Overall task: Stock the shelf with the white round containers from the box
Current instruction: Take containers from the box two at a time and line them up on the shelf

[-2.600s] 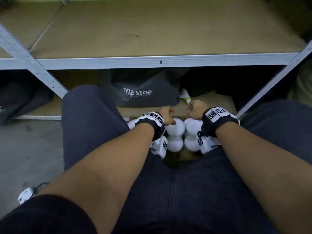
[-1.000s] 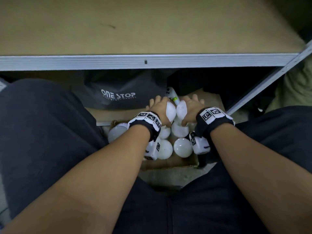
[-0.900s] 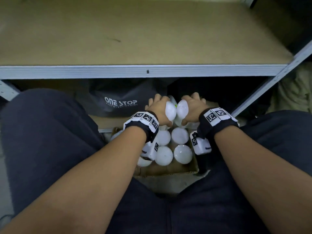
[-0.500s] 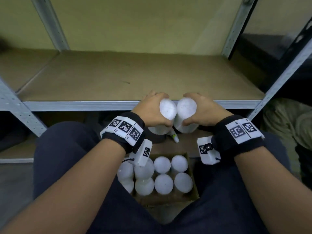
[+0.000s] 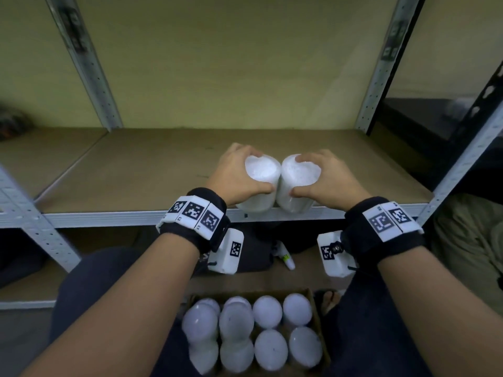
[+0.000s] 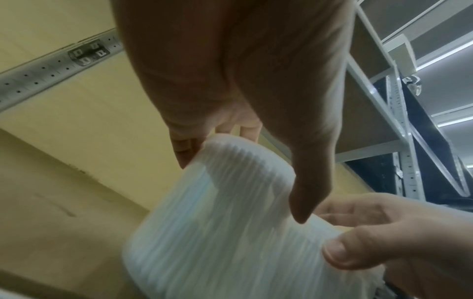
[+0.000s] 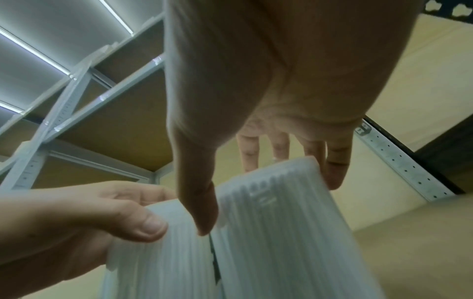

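We have two white ribbed containers, the left container (image 5: 258, 183) and the right container (image 5: 298, 183), touching side by side over the front edge of the shelf (image 5: 136, 170), each gripped near its top by our left hand (image 5: 236, 175) and right hand (image 5: 326, 178). Released this near the lip, one could tip back toward the box (image 5: 317, 322) below; the touching pair may also knock each other askew.

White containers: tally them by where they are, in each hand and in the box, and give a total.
In the left hand: 1 left container
In the right hand: 1 right container
In the cardboard box: at least 8 boxed containers; the left ones overlap
Total: at least 10
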A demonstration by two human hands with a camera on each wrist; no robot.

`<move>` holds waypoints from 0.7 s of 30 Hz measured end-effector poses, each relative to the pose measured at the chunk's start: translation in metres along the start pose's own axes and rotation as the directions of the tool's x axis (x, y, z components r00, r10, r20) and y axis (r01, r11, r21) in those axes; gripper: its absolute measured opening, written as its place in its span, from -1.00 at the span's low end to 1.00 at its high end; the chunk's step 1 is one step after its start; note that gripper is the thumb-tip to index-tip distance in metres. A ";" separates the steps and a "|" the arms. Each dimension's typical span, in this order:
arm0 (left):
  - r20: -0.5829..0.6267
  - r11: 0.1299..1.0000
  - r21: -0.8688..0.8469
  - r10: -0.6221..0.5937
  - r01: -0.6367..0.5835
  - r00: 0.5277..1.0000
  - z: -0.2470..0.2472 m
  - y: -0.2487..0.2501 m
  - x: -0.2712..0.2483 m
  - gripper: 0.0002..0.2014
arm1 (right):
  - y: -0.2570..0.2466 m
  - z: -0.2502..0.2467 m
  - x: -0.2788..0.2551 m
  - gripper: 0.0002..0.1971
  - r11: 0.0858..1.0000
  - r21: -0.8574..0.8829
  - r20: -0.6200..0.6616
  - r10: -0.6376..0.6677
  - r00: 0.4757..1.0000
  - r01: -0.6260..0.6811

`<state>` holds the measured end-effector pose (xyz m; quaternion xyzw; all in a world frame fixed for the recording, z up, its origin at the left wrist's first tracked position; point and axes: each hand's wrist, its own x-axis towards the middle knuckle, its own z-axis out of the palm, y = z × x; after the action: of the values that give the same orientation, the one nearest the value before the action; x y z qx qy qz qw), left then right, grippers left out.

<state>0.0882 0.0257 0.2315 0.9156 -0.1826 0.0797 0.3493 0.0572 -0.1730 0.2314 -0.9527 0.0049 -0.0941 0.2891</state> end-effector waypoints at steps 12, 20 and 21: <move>0.042 0.993 -0.102 -0.060 0.064 0.997 0.017 -0.025 0.010 -0.42 | 0.009 0.022 0.016 -0.30 0.998 -0.011 0.047 0.068 0.997 -0.067; 0.126 0.989 0.148 -0.016 -0.003 0.992 0.004 -0.018 0.004 -0.32 | 0.006 0.014 0.008 -0.23 0.993 -0.114 0.128 0.041 0.991 -0.026; 0.124 0.986 0.164 -0.005 -0.015 0.992 0.002 -0.017 0.002 -0.32 | 0.006 0.014 0.006 -0.22 0.991 -0.132 0.120 0.034 0.992 -0.018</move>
<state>0.0968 0.0351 0.2206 0.9441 -0.1989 0.0384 0.2601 0.0655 -0.1707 0.2178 -0.9734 0.0058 -0.0312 0.2269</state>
